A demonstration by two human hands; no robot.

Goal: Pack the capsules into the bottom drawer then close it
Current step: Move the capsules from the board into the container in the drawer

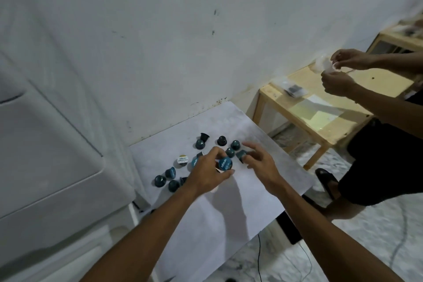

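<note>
Several dark teal and black capsules (235,144) lie scattered on a small white table (229,213); one with a gold and white lid (182,160) lies on its side. My left hand (209,171) is closed around a blue-lidded capsule (225,164) and seems to hold more beneath the palm. My right hand (258,160) hovers with fingers spread, fingertips touching a teal capsule (240,155). A white plastic drawer unit (45,155) stands at the left; its bottom drawer is out of sight.
Another person stands at the right, handling a clear plastic bag (324,65) over a low wooden table (320,107). A black sandal (326,182) and a thin cable (259,256) lie on the marbled floor. A white wall runs behind the table.
</note>
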